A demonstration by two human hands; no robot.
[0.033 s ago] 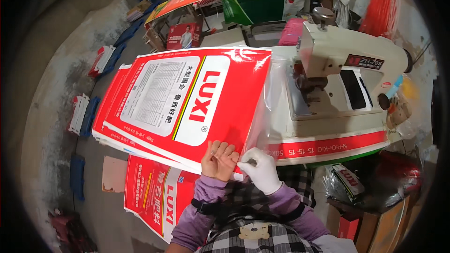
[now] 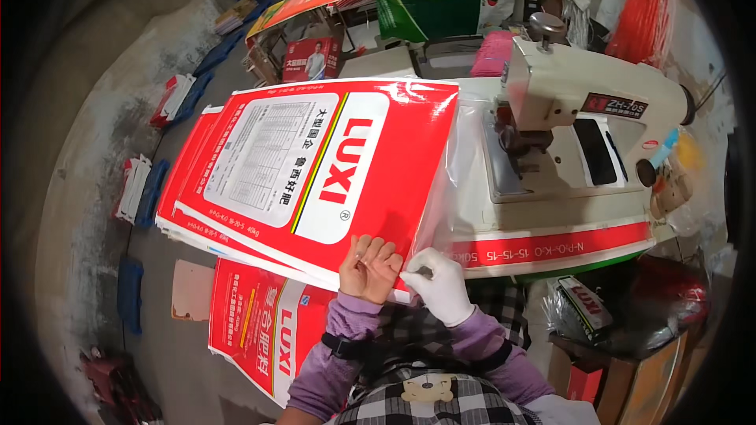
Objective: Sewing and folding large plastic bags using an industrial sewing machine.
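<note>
Cluttered workshop, grey concrete floor (image 2: 102, 189), more printed sacks stacked at the back. You're at a white industrial sewing machine (image 2: 583, 110) on a white table (image 2: 488, 212).

Top red-and-white fertiliser sack (image 2: 315, 173) lies flat on a stack of the same sacks, left of the machine, with its near edge at your hands. A clear plastic liner (image 2: 445, 197) sticks out of its right side toward the machine's needle area.

Your left hand (image 2: 368, 269) is bare, palm up, fingers curled together under the sack's near edge and touching it. Your right hand (image 2: 437, 283) wears a white glove, fingers pinched together on the sack's near corner, just beside the left hand. Both hands clamp on that same edge, touching each other.

Another red sack (image 2: 260, 330) hangs below the stack toward the floor at your left. A red-banded sack (image 2: 551, 248) drapes over the table's front edge under the machine. A small red-and-white box (image 2: 583, 303) sits on dark plastic at lower right.
</note>
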